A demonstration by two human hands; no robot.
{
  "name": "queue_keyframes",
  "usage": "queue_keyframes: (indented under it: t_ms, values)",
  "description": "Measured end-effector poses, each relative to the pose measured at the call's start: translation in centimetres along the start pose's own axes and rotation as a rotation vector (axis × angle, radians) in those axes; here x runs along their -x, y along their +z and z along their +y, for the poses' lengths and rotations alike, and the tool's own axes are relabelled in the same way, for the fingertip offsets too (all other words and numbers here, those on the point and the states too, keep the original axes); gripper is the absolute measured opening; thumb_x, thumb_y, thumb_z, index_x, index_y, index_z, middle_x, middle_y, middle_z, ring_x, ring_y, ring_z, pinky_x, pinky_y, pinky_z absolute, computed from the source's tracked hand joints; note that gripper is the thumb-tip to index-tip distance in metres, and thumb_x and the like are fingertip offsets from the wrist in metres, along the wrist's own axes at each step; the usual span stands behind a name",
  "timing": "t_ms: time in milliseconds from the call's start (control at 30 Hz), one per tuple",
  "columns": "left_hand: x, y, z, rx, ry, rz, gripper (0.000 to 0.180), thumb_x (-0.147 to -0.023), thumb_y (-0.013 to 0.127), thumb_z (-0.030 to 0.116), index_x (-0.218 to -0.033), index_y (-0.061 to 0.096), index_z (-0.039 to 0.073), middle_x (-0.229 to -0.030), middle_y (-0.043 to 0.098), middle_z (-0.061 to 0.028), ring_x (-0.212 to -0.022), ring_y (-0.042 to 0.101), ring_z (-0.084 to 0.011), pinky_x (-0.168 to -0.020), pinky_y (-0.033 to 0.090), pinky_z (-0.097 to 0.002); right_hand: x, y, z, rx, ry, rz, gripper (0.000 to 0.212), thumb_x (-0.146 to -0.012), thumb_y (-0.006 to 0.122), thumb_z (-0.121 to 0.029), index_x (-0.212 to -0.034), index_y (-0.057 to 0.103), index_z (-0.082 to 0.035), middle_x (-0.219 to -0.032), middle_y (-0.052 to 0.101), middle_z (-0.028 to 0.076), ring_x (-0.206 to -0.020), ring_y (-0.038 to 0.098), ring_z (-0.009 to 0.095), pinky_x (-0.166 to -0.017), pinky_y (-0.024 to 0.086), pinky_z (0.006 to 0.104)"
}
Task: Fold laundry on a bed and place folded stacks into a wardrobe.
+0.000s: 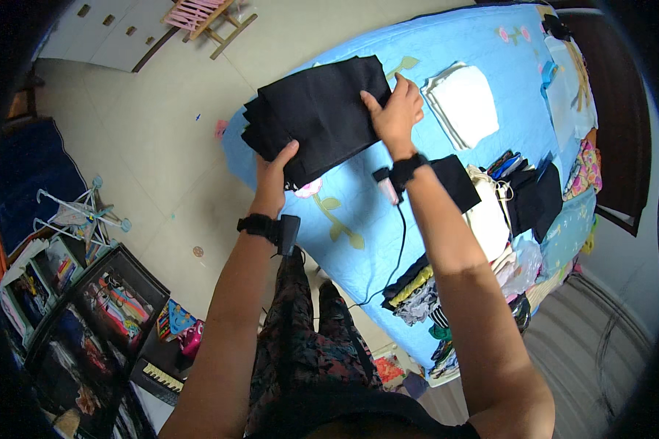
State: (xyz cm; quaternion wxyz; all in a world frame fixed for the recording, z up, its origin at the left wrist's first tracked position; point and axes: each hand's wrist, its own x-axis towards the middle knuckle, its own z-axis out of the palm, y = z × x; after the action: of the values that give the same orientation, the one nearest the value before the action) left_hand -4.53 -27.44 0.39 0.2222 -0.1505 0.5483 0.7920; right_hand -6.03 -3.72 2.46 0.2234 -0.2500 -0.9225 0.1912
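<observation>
Blue flowered bed (370, 238); on it, folded white cloths (463, 104), black cloth (458, 183), cream fabric (489, 216), bunched clothes (417, 301)

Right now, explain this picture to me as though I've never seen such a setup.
No machine is at work here. You are looking down through a wide camera worn on a person's head, so straight edges bend near the rim. The bare left hand grips a stack of folded black cloth, thumb on top, fingers hidden; the right hand rests its thumb on the stack's right side. On the blue bed cover lie folded white cloth and a pile of clothes. Both wrists wear dark straps.
</observation>
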Motion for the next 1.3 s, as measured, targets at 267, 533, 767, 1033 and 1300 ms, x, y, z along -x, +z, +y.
queue_keyframes:
  t_ms: [267, 533, 767, 1033, 1300]
  values:
    - [-1.0, -4.6, 0.9, 0.21, -0.17, -0.246, 0.074, -0.093, 0.051, 0.052, -0.145, 0.027, 0.005, -0.141, 0.041, -0.0116, -0.129, 0.041, -0.0235, -0.109, 0.032, -0.0357, 6.2, -3.2, -8.6, -0.271, 0.204, -0.387, 0.07, -0.068, 0.078, -0.014, -0.132, 0.049, -0.015, -0.125, 0.033, 0.021, -0.106, 0.043, 0.043, -0.095, 0.041, 0.0454]
    - [-7.9, -4.4, 2.7, 0.34, -0.358, -0.255, 0.088, -0.087, 0.03, 0.073, -0.144, 0.033, 0.006, -0.145, 0.04, -0.0119, -0.131, 0.039, -0.028, -0.112, 0.028, -0.0404, 5.7, -2.6, -7.8, -0.284, 0.268, -0.439, 0.071, -0.065, 0.08, -0.015, -0.129, 0.05, -0.02, -0.125, 0.032, 0.018, -0.107, 0.043, 0.041, -0.096, 0.041, 0.0458]
    - [-8.6, -3.7, 2.6, 0.165, -0.417, -0.331, 0.098, -0.078, 0.033, 0.084, -0.136, 0.046, 0.006, -0.136, 0.05, -0.0131, -0.123, 0.048, -0.0273, -0.107, 0.036, -0.0411, 3.9, -5.6, -2.1, -0.861, 0.851, -0.818, 0.044, -0.075, 0.067, -0.025, -0.117, 0.054, -0.019, -0.128, 0.035, 0.015, -0.103, 0.048, 0.033, -0.091, 0.043, 0.0535]
    - [-5.6, 3.8, 2.2, -0.569, -0.27, -0.731, 0.05, -0.096, 0.051, 0.038, -0.133, 0.05, 0.003, -0.123, 0.06, -0.0077, -0.106, 0.057, -0.0137, -0.093, 0.045, -0.0274, 12.6, -5.2, 7.0, -1.355, 1.277, -0.449, 0.038, -0.098, 0.039, -0.043, -0.124, 0.038, -0.016, -0.114, 0.053, 0.011, -0.103, 0.056, 0.026, -0.088, 0.051, 0.0419]
    - [-5.9, 5.6, -4.2, -1.015, 0.249, -0.894, 0.058, -0.092, 0.059, 0.02, -0.141, 0.033, 0.004, -0.138, 0.043, -0.0095, -0.126, 0.04, -0.0181, -0.105, 0.034, -0.0326, 15.9, -5.5, 8.0, -1.745, 1.463, -0.578, 0.071, -0.083, 0.037, -0.077, -0.106, 0.061, -0.015, -0.08, 0.06, 0.004, -0.07, 0.061, 0.019, -0.062, 0.053, 0.0345]
